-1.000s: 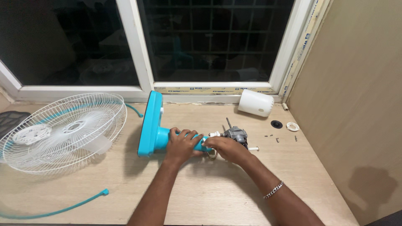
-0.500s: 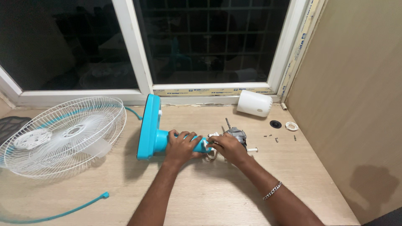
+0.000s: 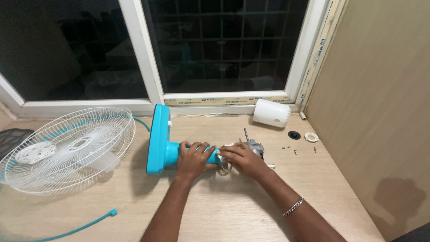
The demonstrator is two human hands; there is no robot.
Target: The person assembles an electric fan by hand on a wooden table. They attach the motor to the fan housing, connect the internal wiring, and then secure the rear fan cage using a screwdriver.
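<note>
A turquoise fan stand (image 3: pixel 160 140) lies on its side on the wooden table (image 3: pixel 233 210), its round base standing on edge to the left. My left hand (image 3: pixel 193 158) is wrapped around the stand's neck. My right hand (image 3: pixel 242 157) rests on the grey fan motor (image 3: pixel 255 146) where it joins the neck, its fingers curled over the joint. A thin shaft sticks up from the motor. Wires loop out under my right hand.
White wire fan guards (image 3: pixel 67 145) with the clear blade lie at the left. A white motor cover (image 3: pixel 270 113) lies by the window sill. A black cap (image 3: pixel 294 134), a white ring (image 3: pixel 311 136) and small screws (image 3: pixel 295 150) sit at the right. A turquoise rim strip (image 3: pixel 85 225) curves along the front left.
The view has shifted slightly. My right hand has slid a little left over the motor joint. My left hand keeps its grip on the neck.
</note>
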